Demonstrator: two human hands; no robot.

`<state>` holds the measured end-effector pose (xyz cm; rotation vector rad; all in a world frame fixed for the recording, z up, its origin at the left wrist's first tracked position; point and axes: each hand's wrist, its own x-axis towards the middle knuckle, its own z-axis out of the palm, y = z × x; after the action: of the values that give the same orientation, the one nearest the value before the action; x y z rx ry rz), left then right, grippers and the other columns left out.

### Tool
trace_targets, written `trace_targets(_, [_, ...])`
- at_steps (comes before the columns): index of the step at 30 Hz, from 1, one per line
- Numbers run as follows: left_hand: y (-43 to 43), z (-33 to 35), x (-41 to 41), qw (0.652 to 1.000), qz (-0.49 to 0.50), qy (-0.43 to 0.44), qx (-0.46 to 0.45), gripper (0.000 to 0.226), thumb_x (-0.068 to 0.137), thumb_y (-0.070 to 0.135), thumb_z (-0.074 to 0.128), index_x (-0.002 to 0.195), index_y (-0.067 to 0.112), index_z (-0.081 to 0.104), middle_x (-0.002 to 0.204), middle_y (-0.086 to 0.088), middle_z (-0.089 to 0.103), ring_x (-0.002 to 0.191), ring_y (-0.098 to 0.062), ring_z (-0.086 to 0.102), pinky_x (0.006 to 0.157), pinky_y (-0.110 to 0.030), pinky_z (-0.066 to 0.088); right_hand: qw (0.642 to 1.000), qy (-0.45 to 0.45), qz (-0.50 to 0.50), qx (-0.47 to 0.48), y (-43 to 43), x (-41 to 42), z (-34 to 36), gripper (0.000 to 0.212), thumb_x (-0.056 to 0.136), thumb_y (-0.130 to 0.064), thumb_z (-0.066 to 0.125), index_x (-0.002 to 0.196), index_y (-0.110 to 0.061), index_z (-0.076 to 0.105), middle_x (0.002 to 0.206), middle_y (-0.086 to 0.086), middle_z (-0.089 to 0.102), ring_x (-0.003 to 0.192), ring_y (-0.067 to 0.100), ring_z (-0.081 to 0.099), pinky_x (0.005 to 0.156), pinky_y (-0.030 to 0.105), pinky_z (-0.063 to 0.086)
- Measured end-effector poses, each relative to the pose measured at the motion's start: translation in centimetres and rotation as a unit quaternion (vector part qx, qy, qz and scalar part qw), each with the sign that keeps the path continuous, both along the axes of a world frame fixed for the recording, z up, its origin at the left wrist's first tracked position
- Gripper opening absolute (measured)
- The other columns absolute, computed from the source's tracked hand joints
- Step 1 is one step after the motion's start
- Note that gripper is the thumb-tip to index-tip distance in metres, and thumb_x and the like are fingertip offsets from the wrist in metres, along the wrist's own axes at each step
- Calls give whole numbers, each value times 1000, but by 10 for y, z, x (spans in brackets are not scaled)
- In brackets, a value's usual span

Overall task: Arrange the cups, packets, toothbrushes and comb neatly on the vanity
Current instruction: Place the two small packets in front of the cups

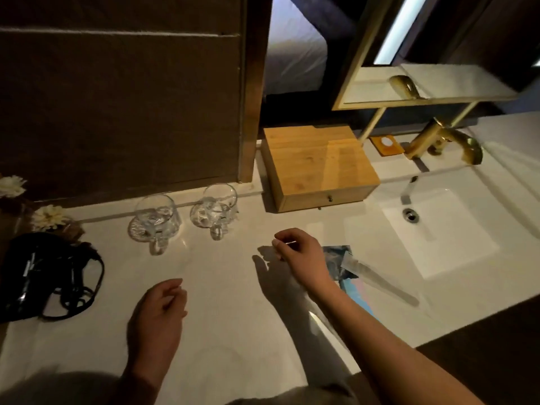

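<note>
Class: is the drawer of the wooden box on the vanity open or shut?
Shut: the drawer front with its small knob sits flush with the wooden box.

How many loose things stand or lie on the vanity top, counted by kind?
Glass cups: 2
Wooden box: 1
Hair dryer: 1
Packets by the right hand: at least 2, partly hidden
Total: at least 6

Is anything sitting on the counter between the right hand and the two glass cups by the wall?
Nothing visible does. The right hand hovers above bare white vanity top; the nearer cup stands just beyond it, the other cup further left. The packets lie on the hand's far side, toward the sink.
</note>
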<state>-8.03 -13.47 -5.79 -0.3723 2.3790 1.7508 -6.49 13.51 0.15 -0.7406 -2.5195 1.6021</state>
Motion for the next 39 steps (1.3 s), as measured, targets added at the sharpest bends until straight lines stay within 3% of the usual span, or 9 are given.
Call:
trace_targets(4, [36, -1, 25, 988, -136, -3, -77, 21, 88, 25, 68, 94, 45, 69, 87, 18, 71, 83, -16, 69, 81, -50, 60, 997, -6, -50, 54, 54, 73, 14, 9, 91, -26, 65, 94, -25, 73, 90, -11, 72, 84, 8, 69, 81, 33, 59])
trace_targets(9, [120, 23, 28, 950, -287, 54, -112, 24, 87, 26, 67, 92, 49, 64, 102, 28, 64, 94, 2, 65, 84, -36, 58, 977, -95, -68, 176, 110, 140, 3, 7, 93, -28, 61, 96, -29, 67, 97, -6, 70, 82, 5, 61, 70, 23, 52])
trace_targets(12, [170, 30, 23, 909, -374, 103, -152, 28, 86, 30, 68, 109, 45, 61, 114, 21, 56, 100, -1, 59, 86, -31, 58, 971, -125, -63, 192, 120, 149, -7, 15, 92, -35, 62, 102, -26, 67, 100, -5, 67, 80, 5, 58, 64, 15, 42])
trace_targets(15, [213, 32, 19, 870, -410, 167, -219, 42, 84, 34, 70, 123, 37, 56, 124, 13, 51, 112, -5, 49, 90, -23, 48, 966, -138, -18, 217, 117, 144, -17, 23, 85, -50, 62, 96, -30, 61, 93, -9, 61, 77, 6, 56, 64, 23, 47])
trace_targets(20, [250, 18, 12, 806, -474, 147, -322, 81, 75, 47, 75, 146, 33, 38, 160, 2, 31, 149, -21, 23, 118, -40, 29, 935, -153, 22, 318, 109, 135, -30, 45, 75, -72, 52, 92, -31, 50, 91, -11, 53, 78, 11, 52, 62, 32, 52])
trace_targets(22, [256, 14, 8, 796, -489, 150, -323, 83, 73, 50, 75, 146, 33, 38, 158, 1, 34, 149, -24, 24, 119, -43, 29, 930, -152, 42, 331, 109, 134, -31, 45, 73, -71, 53, 93, -31, 47, 92, -10, 52, 79, 12, 51, 62, 32, 52])
trace_targets(25, [261, 15, 3, 778, -490, 205, -337, 71, 74, 51, 72, 138, 31, 47, 134, 4, 53, 127, -21, 45, 107, -37, 42, 929, -146, 62, 335, 114, 132, -30, 39, 75, -60, 55, 94, -26, 47, 93, -5, 54, 80, 15, 52, 59, 30, 45])
trace_targets(29, [261, 20, 5, 784, -476, 205, -343, 68, 76, 48, 71, 137, 32, 45, 128, 4, 49, 117, -19, 43, 102, -37, 45, 923, -148, 78, 347, 121, 131, -29, 33, 77, -51, 52, 97, -25, 51, 94, -3, 56, 81, 17, 52, 60, 31, 45])
trace_targets(39, [222, 18, 1, 834, -432, 176, -296, 60, 73, 43, 73, 127, 28, 52, 125, 7, 44, 113, -10, 41, 97, -28, 48, 941, -114, 24, 319, 125, 132, -17, 33, 84, -55, 52, 102, -29, 55, 95, -7, 57, 81, 12, 50, 64, 25, 45])
